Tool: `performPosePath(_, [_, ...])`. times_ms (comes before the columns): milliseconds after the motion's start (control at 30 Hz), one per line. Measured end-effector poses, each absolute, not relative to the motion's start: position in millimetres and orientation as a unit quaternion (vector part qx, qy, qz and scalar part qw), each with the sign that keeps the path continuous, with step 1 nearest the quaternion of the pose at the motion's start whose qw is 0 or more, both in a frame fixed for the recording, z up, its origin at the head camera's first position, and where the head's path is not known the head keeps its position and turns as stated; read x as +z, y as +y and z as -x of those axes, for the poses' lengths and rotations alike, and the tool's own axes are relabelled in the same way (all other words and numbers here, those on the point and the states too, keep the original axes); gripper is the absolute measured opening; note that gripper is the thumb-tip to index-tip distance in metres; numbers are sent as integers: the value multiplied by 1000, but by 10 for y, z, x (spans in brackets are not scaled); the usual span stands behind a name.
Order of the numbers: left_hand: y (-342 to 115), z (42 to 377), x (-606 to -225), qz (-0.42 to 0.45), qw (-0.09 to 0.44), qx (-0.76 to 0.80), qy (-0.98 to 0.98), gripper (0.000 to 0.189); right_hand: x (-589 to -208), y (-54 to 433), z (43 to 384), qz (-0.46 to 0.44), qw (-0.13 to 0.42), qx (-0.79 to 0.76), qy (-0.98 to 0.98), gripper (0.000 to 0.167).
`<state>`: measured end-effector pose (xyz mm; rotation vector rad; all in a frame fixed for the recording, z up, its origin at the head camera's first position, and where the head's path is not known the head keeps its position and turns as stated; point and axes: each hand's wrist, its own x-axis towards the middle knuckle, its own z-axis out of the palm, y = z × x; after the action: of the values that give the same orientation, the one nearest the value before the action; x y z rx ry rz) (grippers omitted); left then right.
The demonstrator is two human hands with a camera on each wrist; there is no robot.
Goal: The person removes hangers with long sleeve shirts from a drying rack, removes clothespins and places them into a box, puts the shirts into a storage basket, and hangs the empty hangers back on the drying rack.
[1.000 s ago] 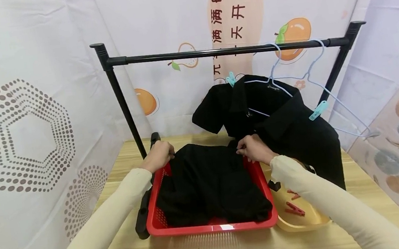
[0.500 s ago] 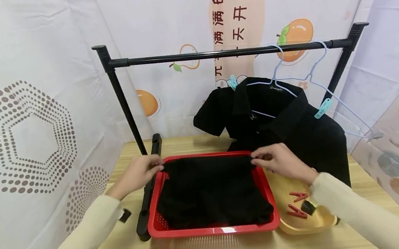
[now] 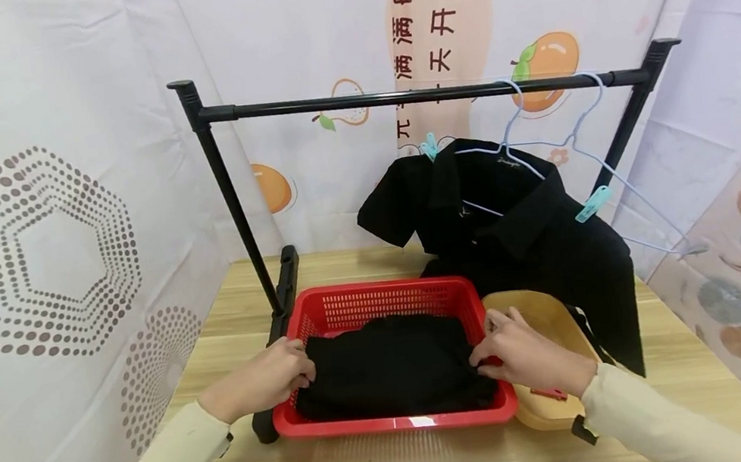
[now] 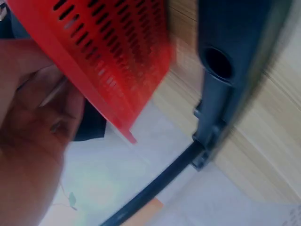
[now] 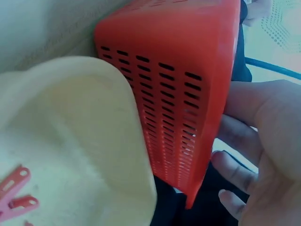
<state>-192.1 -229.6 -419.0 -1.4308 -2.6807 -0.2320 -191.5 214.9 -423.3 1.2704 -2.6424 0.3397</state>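
Note:
A folded piece of black clothing (image 3: 393, 369) lies inside the red plastic basket (image 3: 396, 425), bunched toward its near side; which garment it is, I cannot tell. My left hand (image 3: 263, 376) pinches the cloth's left edge over the basket's left rim. On the opposite side, my right hand (image 3: 529, 354) holds the right edge with curled fingers. The wrist views show the left hand (image 4: 35, 103) and the right hand (image 5: 263, 141) reaching over the slotted basket walls, with the pinched cloth mostly hidden.
Behind stands a black rack (image 3: 362, 100). Its right end carries two blue hangers (image 3: 505, 143) and a black collared shirt (image 3: 553, 263) with turquoise clips (image 3: 592, 203). A yellow basin (image 3: 537, 303) with red clothespins (image 5: 11, 193) adjoins the basket's right side.
Both hands have come from the basket's far side toward its near half, drawing the black cloth with them. The basket's far inner wall now shows.

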Motion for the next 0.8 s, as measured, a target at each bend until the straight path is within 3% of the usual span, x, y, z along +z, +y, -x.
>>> performPosePath(300, [-2203, 1959, -4235, 461, 4, -33, -887, 20, -4245, 2038, 1877, -484, 141, 6, -863, 17])
performPosePath(800, [-2228, 1929, -4255, 469, 30, -48, -881, 14, -4288, 2120, 1877, -472, 116, 85, -870, 14])
